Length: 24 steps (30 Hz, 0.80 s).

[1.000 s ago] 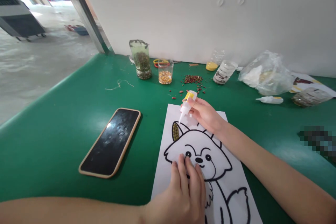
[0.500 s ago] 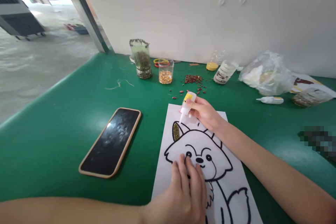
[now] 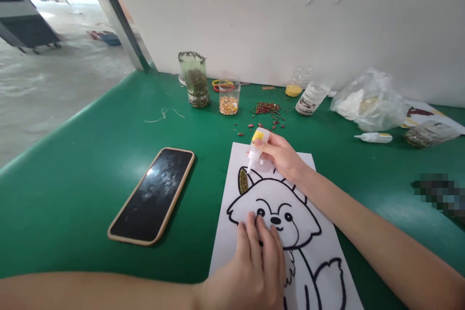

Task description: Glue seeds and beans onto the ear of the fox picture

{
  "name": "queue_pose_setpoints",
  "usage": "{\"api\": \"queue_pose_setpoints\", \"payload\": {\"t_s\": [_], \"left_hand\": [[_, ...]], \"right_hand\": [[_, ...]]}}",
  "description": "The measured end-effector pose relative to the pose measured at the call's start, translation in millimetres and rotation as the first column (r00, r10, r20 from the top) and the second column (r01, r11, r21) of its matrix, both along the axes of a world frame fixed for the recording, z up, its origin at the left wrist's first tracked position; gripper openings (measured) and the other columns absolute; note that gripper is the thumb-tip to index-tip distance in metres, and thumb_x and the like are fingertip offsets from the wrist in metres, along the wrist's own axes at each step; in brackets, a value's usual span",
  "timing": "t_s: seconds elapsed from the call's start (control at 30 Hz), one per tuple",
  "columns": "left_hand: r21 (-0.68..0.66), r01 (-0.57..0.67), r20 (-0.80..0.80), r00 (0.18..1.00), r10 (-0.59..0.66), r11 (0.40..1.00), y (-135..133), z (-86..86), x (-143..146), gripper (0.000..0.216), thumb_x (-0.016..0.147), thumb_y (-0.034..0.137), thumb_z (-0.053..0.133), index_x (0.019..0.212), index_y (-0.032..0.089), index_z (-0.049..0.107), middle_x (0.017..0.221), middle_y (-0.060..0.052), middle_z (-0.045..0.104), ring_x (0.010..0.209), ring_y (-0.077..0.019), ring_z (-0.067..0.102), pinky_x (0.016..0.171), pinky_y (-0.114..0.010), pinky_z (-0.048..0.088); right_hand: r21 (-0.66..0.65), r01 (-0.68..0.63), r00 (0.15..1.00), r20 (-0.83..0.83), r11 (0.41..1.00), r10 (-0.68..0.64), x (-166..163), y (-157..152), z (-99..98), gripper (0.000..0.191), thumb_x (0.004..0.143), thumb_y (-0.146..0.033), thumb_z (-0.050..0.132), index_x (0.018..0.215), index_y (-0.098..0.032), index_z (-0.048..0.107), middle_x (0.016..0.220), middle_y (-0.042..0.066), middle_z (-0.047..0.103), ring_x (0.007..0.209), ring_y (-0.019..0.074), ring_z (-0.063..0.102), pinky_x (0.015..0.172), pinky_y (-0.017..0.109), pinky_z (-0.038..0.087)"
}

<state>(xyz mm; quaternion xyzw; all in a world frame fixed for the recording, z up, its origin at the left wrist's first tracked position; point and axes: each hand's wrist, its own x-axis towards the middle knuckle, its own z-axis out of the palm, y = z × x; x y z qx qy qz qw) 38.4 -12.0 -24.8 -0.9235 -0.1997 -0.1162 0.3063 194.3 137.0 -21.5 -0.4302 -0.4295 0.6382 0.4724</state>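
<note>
A white sheet with a black outline drawing of a fox (image 3: 301,225) lies on the green table. My left hand (image 3: 254,266) rests flat on the fox's face and chest, fingers stretched out. In my right hand (image 3: 281,152) is a small glue bottle (image 3: 259,139) with a yellow label, tilted nozzle down. Its tip is at the fox's left ear, beside a strip of green beans (image 3: 243,181) that lines the ear's outer part. The right forearm covers part of the other ear.
Left of the sheet lies a phone (image 3: 152,196). Behind stand a green cup (image 3: 196,80), a cup of corn kernels (image 3: 228,99), loose reddish beans (image 3: 267,108) and a tilted bottle (image 3: 312,99). Rightward are a plastic bag (image 3: 368,101), another glue bottle (image 3: 374,137) and a blurred dark object (image 3: 441,193).
The glue bottle's nozzle has shifted slightly down and left along the ear. My left hand stays in place on the sheet.
</note>
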Motion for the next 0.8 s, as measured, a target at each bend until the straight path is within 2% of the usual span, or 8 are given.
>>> {"api": "queue_pose_setpoints", "payload": {"t_s": [0.53,0.8], "left_hand": [[-0.001,0.005,0.009,1.0,-0.005,1.0,0.2,0.7,0.4,0.043,0.084,0.023,0.035,0.113,-0.001,0.057,0.099,-0.021,0.066,0.087,-0.0328,0.067,0.068,-0.042,0.053],[0.018,0.014,0.017,1.0,-0.014,1.0,1.0,0.1,0.2,0.042,0.084,0.024,0.038,0.112,0.0,0.058,0.098,-0.02,0.066,0.086,-0.0324,0.067,0.067,-0.042,0.053]], "right_hand": [[0.03,0.001,0.996,0.084,1.0,-0.004,-1.6,-1.4,-0.4,0.032,0.063,-0.042,0.076,0.075,-0.02,0.056,0.068,-0.002,0.056,0.064,0.0126,0.054,0.057,0.026,0.04],[0.055,0.013,0.996,0.085,0.998,-0.017,-3.0,-1.3,-1.0,0.034,0.06,-0.043,0.077,0.073,-0.02,0.056,0.067,-0.003,0.055,0.061,0.0108,0.052,0.057,0.025,0.041]]}}
